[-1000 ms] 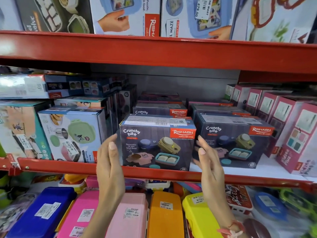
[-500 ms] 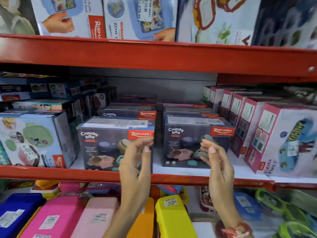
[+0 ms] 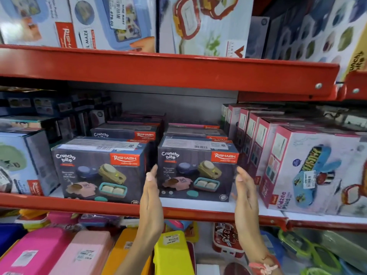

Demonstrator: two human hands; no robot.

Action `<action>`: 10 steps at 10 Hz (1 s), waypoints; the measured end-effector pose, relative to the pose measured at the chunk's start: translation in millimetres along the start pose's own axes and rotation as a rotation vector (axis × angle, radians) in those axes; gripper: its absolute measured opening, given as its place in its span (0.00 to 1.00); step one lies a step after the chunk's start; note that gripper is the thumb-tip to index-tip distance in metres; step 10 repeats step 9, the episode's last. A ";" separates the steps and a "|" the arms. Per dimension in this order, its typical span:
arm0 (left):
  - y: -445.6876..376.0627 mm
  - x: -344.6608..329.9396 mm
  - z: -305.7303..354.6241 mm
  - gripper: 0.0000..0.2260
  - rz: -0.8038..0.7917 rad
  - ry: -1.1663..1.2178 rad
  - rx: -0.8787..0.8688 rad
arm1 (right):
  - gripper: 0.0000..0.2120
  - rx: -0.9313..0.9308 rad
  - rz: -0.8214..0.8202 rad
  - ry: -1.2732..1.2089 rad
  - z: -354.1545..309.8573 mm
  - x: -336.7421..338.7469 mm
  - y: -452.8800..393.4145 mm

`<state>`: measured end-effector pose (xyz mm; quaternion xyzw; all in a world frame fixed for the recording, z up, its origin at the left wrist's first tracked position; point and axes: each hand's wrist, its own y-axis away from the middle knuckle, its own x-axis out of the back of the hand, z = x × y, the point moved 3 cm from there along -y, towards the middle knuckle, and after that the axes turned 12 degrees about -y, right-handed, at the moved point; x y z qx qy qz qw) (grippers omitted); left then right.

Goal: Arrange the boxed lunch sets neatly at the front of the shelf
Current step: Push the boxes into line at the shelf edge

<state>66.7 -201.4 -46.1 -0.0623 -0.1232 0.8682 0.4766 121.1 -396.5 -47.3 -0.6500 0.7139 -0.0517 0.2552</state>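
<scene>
Both hands flat and open, flanking the right lunch box (image 3: pixel 196 169) at shelf (image 3: pixel 99 205) front: left hand (image 3: pixel 151 197) touching its left side, right hand (image 3: pixel 245 193) hovering beside its right, gripping nothing

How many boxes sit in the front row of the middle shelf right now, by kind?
Dark Crunchy Bite boxes: 2, left one and right one, the latter between the open left hand and right hand
Pale blue box with green lunch box picture: 1
Pink-edged Kidzee Plus box: 1
Total: 4

Red shelf (image 3: pixel 111 205), two Crunchy Bite boxes (image 3: pixel 99 169), pink boxes (image 3: pixel 309 167)
</scene>
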 end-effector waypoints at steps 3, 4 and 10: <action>17.2 11.7 3.8 0.29 0.038 -0.090 -0.046 | 0.24 -0.023 -0.016 0.001 -7.3 5.4 19.1; 21.7 14.3 7.2 0.30 0.030 -0.094 -0.043 | 0.24 -0.023 0.001 -0.008 -14.2 6.6 25.8; 47.2 21.8 24.4 0.27 -0.012 -0.212 -0.036 | 0.21 0.055 0.047 0.186 -23.9 4.9 47.1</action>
